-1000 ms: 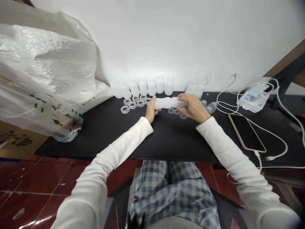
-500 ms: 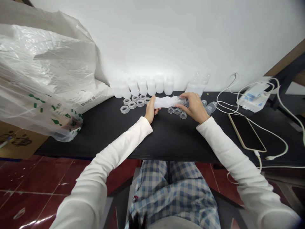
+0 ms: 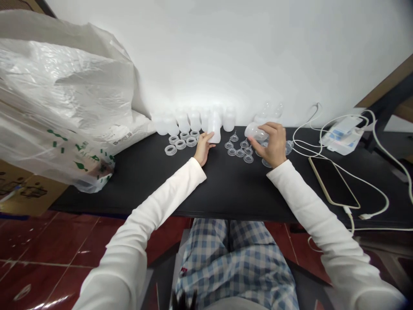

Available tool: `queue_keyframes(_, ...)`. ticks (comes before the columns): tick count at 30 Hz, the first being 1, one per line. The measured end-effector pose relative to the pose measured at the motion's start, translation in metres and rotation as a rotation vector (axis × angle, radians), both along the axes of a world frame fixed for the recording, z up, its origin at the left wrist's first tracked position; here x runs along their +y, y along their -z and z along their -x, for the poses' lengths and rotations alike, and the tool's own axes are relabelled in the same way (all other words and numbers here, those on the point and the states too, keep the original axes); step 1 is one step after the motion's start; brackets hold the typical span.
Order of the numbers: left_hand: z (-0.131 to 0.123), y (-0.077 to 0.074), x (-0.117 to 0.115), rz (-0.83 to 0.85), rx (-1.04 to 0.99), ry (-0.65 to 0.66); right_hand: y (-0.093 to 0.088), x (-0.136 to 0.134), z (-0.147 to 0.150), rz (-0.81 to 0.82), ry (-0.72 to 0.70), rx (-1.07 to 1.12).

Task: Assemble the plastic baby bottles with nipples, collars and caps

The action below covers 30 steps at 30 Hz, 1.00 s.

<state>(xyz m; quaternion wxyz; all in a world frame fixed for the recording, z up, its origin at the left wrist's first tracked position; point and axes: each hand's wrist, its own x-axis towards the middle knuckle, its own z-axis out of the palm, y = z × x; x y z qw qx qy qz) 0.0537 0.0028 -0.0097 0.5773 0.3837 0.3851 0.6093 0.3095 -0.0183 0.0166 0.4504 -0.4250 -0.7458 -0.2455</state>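
Over black table (image 3: 226, 189), held bottle (image 3: 214, 127) tilted, top toward wall (image 3: 241, 56)

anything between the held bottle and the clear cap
Nothing visible stands between the clear cap in the right hand and the bottle in the left hand; small clear pieces lie on the table.

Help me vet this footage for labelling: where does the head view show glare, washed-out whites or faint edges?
Head view: the standing bottles nearly merge with the wall; head view: glare streaks the bag and floor; head view: the held clear cover has faint edges.
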Motion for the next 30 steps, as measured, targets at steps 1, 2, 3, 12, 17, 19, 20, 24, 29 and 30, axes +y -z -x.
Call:
queue_keyframes(1,0.001,0.003,0.004,-0.016,0.065,-0.031,0.002,0.001,0.0,-0.017,0.017,0.0)
queue_keyframes(2,0.002,0.007,0.008,-0.038,0.143,-0.056,0.003,0.001,0.0,-0.03,0.033,0.002)
queue_keyframes(3,0.003,0.01,0.012,-0.069,0.229,-0.072,0.004,0.002,-0.001,-0.04,0.05,0.006)
queue_keyframes(12,0.002,0.007,0.037,-0.313,0.691,-0.14,0.008,0.005,-0.006,-0.049,0.087,0.087)
queue_keyframes(17,-0.023,-0.019,0.059,-0.329,0.835,-0.104,0.007,0.006,-0.009,-0.025,0.083,0.12)
queue_keyframes(19,-0.037,-0.027,0.066,-0.335,0.864,-0.051,0.006,0.006,-0.01,-0.033,0.104,0.118)
queue_keyframes(20,-0.043,-0.031,0.069,-0.335,0.894,-0.05,0.006,0.005,-0.01,-0.04,0.117,0.115)
queue_keyframes(24,-0.065,-0.04,0.077,-0.326,1.023,-0.036,0.005,0.005,-0.011,-0.046,0.146,0.106)
queue_keyframes(29,-0.082,-0.047,0.083,-0.199,1.185,0.094,0.004,0.005,-0.011,-0.061,0.124,0.094)
queue_keyframes(30,-0.084,-0.049,0.084,-0.16,1.207,0.115,0.004,0.005,-0.011,-0.072,0.124,0.087)
